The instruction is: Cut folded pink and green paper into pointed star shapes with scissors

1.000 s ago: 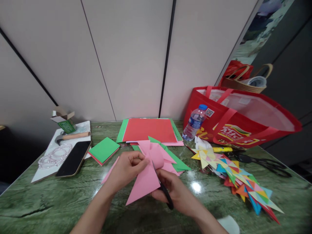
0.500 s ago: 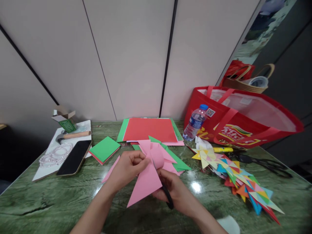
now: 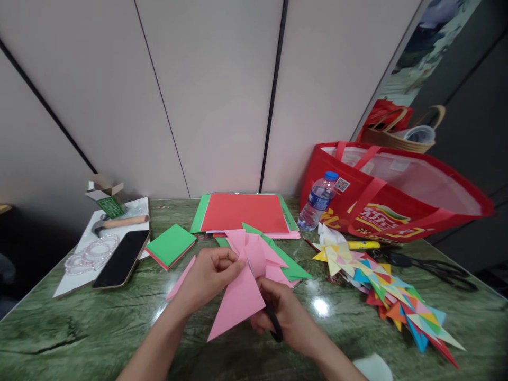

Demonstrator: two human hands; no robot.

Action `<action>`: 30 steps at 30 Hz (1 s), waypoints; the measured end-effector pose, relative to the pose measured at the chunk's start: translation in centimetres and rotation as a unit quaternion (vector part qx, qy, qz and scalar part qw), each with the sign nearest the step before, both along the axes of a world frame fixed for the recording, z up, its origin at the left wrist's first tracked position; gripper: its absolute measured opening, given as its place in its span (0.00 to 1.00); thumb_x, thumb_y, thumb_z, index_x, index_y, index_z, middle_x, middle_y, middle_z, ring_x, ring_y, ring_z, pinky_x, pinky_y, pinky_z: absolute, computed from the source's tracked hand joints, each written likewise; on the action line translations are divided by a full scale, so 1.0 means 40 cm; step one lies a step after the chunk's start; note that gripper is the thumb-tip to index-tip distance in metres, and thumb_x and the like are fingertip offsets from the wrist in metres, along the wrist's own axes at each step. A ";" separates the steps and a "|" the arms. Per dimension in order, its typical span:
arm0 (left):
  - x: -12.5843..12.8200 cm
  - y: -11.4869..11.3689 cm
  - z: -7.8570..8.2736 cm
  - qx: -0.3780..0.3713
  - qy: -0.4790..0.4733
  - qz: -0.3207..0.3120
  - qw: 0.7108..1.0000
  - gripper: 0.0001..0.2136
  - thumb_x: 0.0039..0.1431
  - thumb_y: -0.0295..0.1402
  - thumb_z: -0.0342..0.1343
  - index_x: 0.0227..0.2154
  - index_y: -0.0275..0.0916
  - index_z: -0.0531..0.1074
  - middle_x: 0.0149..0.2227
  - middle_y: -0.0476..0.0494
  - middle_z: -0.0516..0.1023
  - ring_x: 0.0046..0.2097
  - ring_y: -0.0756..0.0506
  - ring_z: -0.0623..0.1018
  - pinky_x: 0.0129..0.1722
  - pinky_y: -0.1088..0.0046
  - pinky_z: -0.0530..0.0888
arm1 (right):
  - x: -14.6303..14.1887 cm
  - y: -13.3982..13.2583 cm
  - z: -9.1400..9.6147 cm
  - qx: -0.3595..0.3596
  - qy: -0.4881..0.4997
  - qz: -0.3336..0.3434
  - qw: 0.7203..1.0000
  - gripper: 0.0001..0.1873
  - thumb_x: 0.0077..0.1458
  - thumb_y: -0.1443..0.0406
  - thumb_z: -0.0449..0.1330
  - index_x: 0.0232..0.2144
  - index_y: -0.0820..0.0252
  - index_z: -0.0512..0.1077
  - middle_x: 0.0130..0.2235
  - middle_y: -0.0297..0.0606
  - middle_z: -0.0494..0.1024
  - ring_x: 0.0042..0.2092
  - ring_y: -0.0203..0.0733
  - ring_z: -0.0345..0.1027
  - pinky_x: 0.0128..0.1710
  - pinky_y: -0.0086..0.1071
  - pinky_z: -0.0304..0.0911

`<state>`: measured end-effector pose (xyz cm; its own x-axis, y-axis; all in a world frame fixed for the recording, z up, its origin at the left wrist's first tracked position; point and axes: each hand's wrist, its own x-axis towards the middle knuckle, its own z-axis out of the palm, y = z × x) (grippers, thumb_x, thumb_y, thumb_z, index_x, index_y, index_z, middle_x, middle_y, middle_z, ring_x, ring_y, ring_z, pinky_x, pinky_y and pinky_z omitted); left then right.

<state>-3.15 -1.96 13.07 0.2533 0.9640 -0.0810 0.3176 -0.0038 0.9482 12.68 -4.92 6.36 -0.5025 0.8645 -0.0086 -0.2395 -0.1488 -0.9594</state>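
Note:
My left hand (image 3: 208,278) pinches the upper edge of a pink paper sheet (image 3: 240,299) held over the green marble table (image 3: 79,328). My right hand (image 3: 288,317) is closed round the black handles of small scissors (image 3: 273,324), whose blades run up into the pink paper. Under and behind the held sheet lie more pink pieces (image 3: 273,259) and green paper cut-offs (image 3: 291,267).
A stack of red and green sheets (image 3: 244,211), a small green square pad (image 3: 170,244), a phone (image 3: 122,258), beads and a hammer on a white tray lie left. Right: water bottle (image 3: 318,200), red bag (image 3: 400,196), folded multicoloured paper stars (image 3: 391,293), yellow glue stick, large black scissors (image 3: 431,264).
The scissors have worked further up into the pink sheet, and the curled pink flap near my left fingers has flattened. Both hands stay in nearly the same place.

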 end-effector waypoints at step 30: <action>0.003 -0.001 -0.008 0.038 0.052 -0.014 0.998 0.13 0.52 0.37 0.49 0.17 0.36 0.63 0.17 0.54 0.57 0.20 0.53 0.56 0.18 0.78 0.52 | -0.003 -0.002 0.010 0.007 -0.001 -0.017 1.000 0.15 0.35 0.67 0.68 0.24 0.60 0.65 0.24 0.27 0.65 0.25 0.32 0.57 0.25 0.25 0.55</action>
<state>-3.02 -2.01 12.76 0.2739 0.9611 -0.0348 0.4140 -0.0852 0.9063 12.56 -5.01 6.74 -0.4735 0.8808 0.0023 -0.2429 -0.1280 -0.9616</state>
